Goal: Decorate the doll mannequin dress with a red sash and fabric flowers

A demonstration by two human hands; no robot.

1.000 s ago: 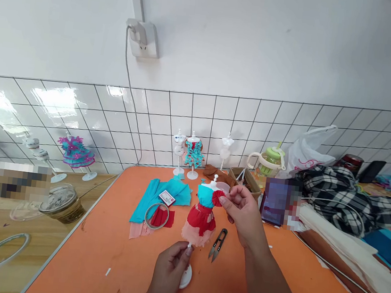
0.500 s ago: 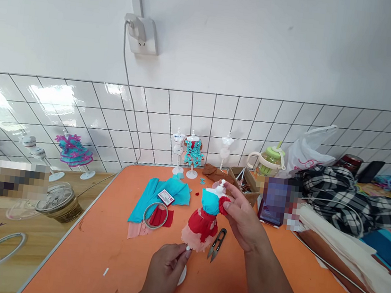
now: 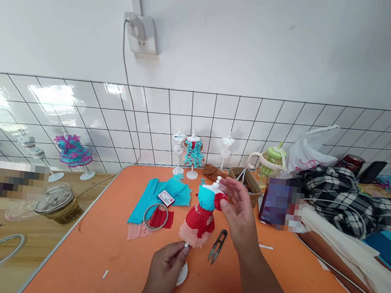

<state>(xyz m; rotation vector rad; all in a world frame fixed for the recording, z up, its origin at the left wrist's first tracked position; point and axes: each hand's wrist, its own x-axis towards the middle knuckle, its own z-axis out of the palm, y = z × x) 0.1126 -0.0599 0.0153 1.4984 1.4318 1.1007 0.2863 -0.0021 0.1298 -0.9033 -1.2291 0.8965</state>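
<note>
The left hand [image 3: 166,266] pinches the white stem just above the round base [image 3: 183,275] of a small mannequin [image 3: 214,187], between thumb and fingertips. The mannequin is over the orange surface [image 3: 97,253], between the two hands, leaning a little towards the right one; whether its base sits flat cannot be told. It wears a dress [image 3: 199,219] with a blue top, a red skirt and a ragged pink hem. A red flower [image 3: 219,201] is at the right side of the top. The right hand [image 3: 242,219] is loosely open beside it, fingers raised near the mannequin's neck, thumb tip at the flower; whether the thumb touches it cannot be told.

Snips [image 3: 218,245] lie just right of the skirt, points towards the person. Left of the dress, a metal ring [image 3: 145,221] lies over red cloth [image 3: 169,220], with blue cloth [image 3: 146,197] behind, pink cloth [image 3: 134,232] in front and a card [image 3: 165,197] on the blue. At the back, near the tiled wall [image 3: 155,127], stand three more mannequins, the middle one in blue ruffles [image 3: 194,155]. A box [image 3: 255,188] is behind the right hand, with a cup [image 3: 274,160] near it
</note>
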